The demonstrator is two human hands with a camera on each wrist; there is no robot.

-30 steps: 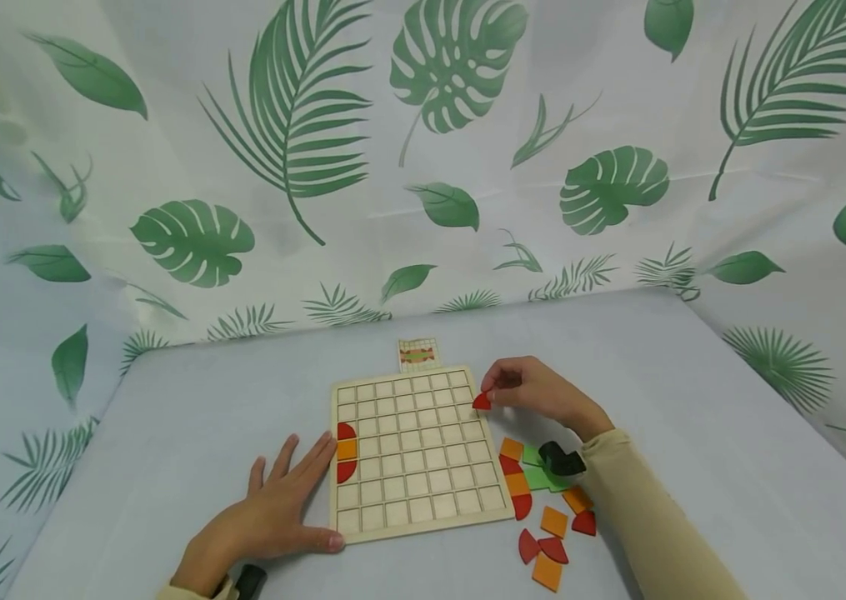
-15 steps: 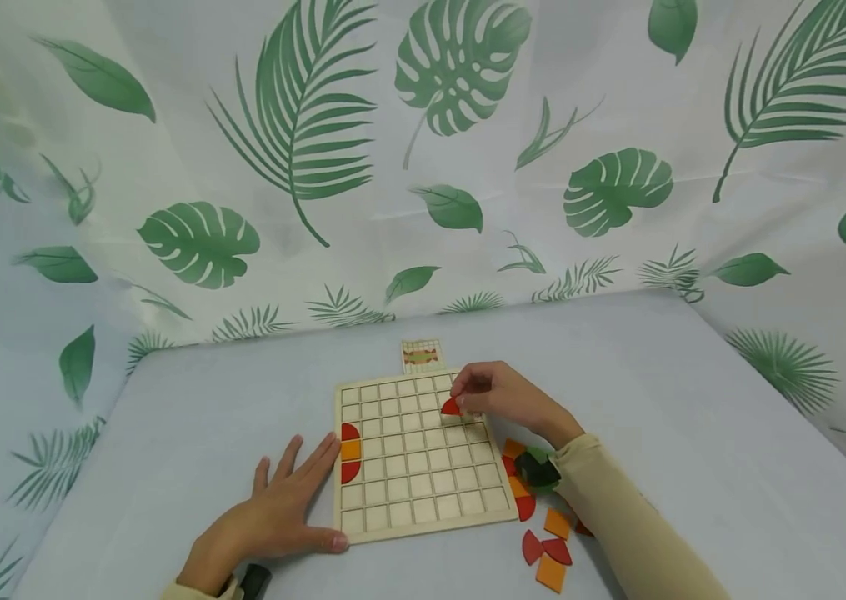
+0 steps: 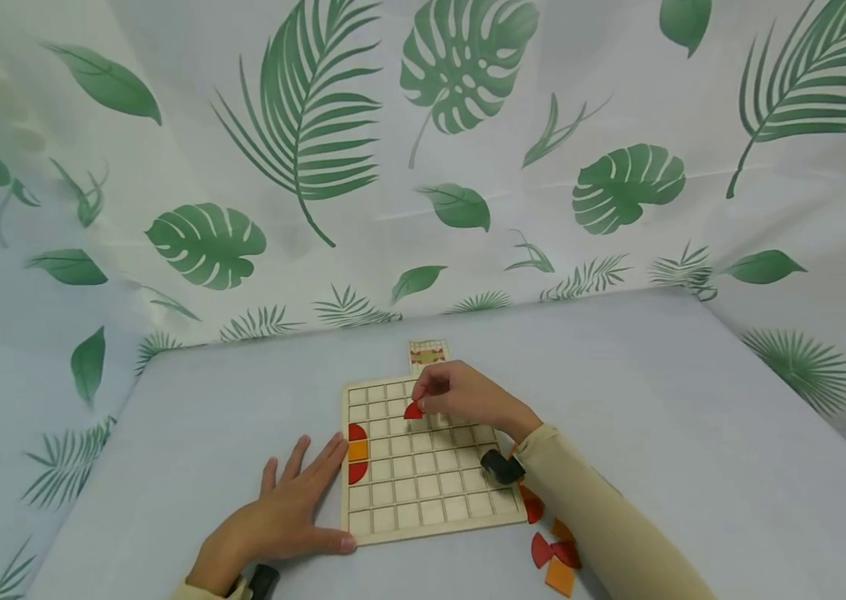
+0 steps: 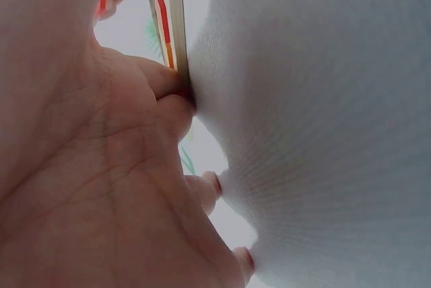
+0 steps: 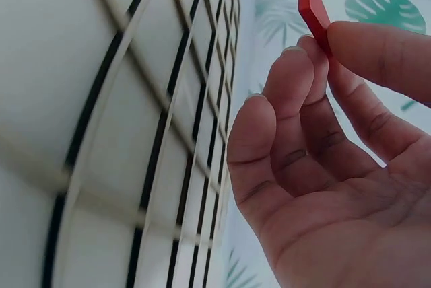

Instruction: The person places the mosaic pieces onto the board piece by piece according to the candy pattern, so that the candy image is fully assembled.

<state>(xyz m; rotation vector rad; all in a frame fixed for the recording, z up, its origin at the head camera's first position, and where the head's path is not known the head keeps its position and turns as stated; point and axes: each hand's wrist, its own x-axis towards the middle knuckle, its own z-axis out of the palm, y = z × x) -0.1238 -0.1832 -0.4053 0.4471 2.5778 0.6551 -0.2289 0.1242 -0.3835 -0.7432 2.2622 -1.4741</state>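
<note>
"Head view: what's changed?"
"The red piece (image 3: 412, 411) has travelled leftward from the grid board's (image 3: 428, 486) right edge to above its upper middle; the right hand (image 3: 468, 396) pinches it, fingers curled."
"And the left hand (image 3: 282, 518)?"
"Fingers spread, holding nothing, touching the left edge."
"Meaning?"
"3 pieces (image 3: 358, 451) sit placed; I'd judge this one unplaced."

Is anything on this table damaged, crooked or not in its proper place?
Nothing visible looks damaged. The three pieces on the board line up in one column; only the loose pieces beside it lie at mixed angles, partly hidden by the right sleeve.
</note>
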